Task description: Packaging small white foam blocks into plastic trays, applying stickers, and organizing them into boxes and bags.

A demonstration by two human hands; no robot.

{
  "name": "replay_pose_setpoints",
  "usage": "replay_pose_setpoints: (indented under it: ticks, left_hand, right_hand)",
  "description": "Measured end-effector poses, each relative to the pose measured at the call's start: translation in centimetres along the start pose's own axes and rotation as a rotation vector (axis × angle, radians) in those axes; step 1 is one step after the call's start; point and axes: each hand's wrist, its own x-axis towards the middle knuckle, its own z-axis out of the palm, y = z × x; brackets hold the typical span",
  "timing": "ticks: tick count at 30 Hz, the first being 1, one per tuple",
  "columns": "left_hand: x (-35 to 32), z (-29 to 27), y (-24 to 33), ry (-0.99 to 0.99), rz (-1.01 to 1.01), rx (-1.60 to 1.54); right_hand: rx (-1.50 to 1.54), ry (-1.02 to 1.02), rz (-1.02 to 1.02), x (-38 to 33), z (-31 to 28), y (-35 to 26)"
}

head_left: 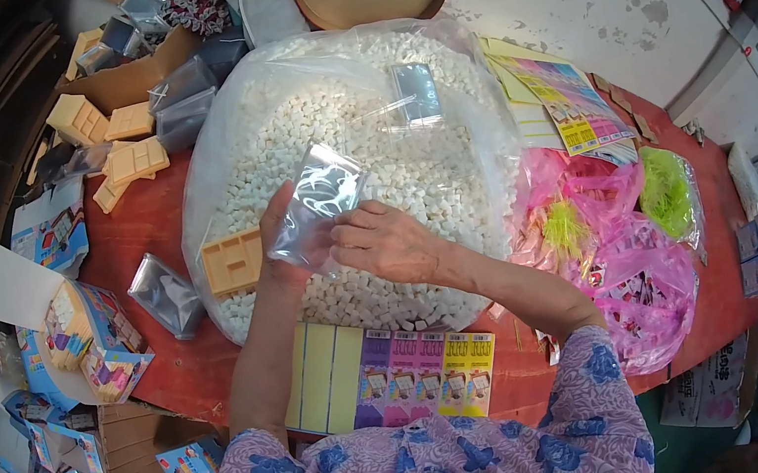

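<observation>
Over a large transparent bag of small white cubes, my left hand holds a shiny transparent plastic bag, thumb along its left side. My right hand has its fingers closed at the lower right edge of the same bag; the fingertips are partly hidden. Whether it is one bag or a thin stack, I cannot tell. Just left of my left wrist, a tan tray with compartments rests on the cubes. Farther back on the cubes lies another flat plastic packet.
More plastic bags and tan trays lie left on the red table. Printed boxes stand there. Colored label sheets lie in front of me. Pink bags and green strands sit right.
</observation>
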Motion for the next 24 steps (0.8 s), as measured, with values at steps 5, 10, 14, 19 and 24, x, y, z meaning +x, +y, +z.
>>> replay_pose_setpoints:
  ticks: [5, 10, 14, 19, 24]
  left_hand:
    - [1.6, 0.2, -0.1, 0.062, 0.071, 0.071]
    - [4.4, 0.8, -1.1, 0.139, 0.004, 0.13]
    - [6.7, 1.7, -1.0, 0.158, 0.007, 0.245]
    - [6.8, 0.1, -1.1, 0.207, -0.02, 0.24]
    - [7.4, -0.2, -0.6, 0.301, -0.022, 0.231]
  right_hand:
    - [0.146, 0.099, 0.173, -0.4, -2.0, 4.8]
    - [0.139, 0.217, 0.949, -5.2, 0.5, 18.6]
    - [-0.017, 0.082, 1.24, -7.1, 2.9, 22.1]
    - [-0.003, 0.061, 1.444, -7.2, 4.3, 23.9]
    - [0.101, 0.021, 1.453, -8.8, 3.6, 26.2]
